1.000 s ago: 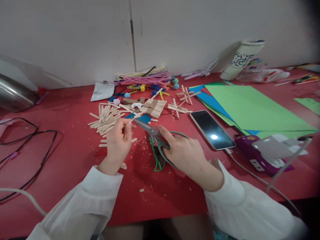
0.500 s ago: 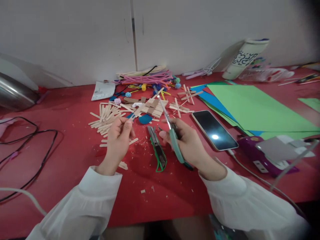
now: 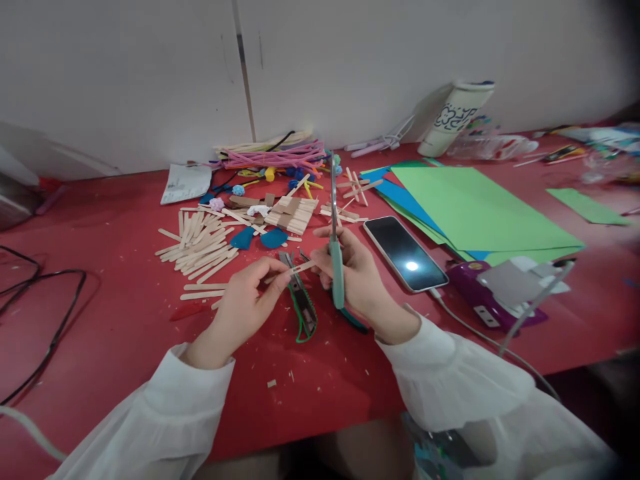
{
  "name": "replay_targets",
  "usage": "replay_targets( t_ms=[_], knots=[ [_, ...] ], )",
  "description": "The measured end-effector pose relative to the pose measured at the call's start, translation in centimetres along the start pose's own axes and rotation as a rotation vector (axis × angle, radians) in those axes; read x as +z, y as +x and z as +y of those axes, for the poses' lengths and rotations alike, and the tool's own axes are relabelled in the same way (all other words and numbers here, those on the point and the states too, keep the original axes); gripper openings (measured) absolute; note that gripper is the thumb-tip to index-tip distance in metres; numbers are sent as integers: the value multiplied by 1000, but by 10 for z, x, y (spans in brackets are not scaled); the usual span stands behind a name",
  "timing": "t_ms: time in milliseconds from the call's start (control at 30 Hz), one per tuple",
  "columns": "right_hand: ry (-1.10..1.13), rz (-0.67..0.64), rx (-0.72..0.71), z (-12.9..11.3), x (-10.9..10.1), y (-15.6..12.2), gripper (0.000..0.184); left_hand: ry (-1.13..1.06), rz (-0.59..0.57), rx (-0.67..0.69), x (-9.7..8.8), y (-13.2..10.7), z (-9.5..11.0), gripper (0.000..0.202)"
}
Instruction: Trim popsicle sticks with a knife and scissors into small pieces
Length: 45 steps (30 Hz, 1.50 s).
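Craft stick [image 3: 303, 267]: short, flat, pale wood; pinched in L hand [image 3: 243, 303], left of phone [image 3: 405, 252]. Scissors [image 3: 338, 280]: teal handle, blades upright, gripped by R hand [image 3: 357, 277]. Red counter [image 3: 125, 300]; white wall [image 3: 125, 80] behind.

Red table [image 3: 125, 320], pale stick [image 3: 301, 267], teal-handled scissors [image 3: 338, 277]

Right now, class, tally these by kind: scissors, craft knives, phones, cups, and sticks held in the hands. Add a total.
Scissors: 1
Knife: 1
Phone: 1
Cup: 1
Stick, held: 1
Total: 5
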State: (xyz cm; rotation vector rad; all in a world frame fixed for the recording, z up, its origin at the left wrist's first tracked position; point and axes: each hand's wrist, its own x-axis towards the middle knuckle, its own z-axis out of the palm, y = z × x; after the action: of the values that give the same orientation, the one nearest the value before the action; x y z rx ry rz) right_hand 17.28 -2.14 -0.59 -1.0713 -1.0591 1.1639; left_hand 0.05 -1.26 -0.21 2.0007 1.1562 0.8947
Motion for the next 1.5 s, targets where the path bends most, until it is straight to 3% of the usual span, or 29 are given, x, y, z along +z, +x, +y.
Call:
replay_targets(
  t_ms=[100, 267, 333, 467, 600, 767, 867, 1033, 1133, 1300, 1500],
  knots=[
    [9, -22, 23, -1, 1, -1, 39, -48, -31, -65, -1, 1, 1, 25],
    [-10, -4, 5, -1, 2, -1, 39, -337, -184, -250, 1, 2, 4, 24],
    [-33, 0, -20, 0, 1, 0, 39, -400, -174, -279, 1, 4, 5, 21],
    [-251, -25, -100, -4, -5, 0, 37, -431, 98, -288, -2, 9, 1, 16],
    [-727, -154, -242, -14, -14, -4, 34, -315, 390, -264, -10, 12, -6, 10],
    [-1225, -306, -316, -18, -15, -8, 40, -205, 543, -239, -28, 17, -9, 10],
    [-1411, -335, -343, -13, -12, -9, 48, -160, 508, -218, -38, 19, -10, 9],
    [-1523, -219, -447, -7, -12, -8, 57, -89, 390, -183, -44, 18, -15, 13],
    [-1510, -151, -474, -7, -16, -8, 56, -99, 403, -174, -42, 17, -15, 10],
    [-1496, -199, -614, -8, -19, -9, 41, -63, 477, -188, -40, 16, -9, 6],
    [-1512, -118, -707, -6, -18, -10, 35, 23, 489, -172, -41, 15, -3, 6]
  ],
)
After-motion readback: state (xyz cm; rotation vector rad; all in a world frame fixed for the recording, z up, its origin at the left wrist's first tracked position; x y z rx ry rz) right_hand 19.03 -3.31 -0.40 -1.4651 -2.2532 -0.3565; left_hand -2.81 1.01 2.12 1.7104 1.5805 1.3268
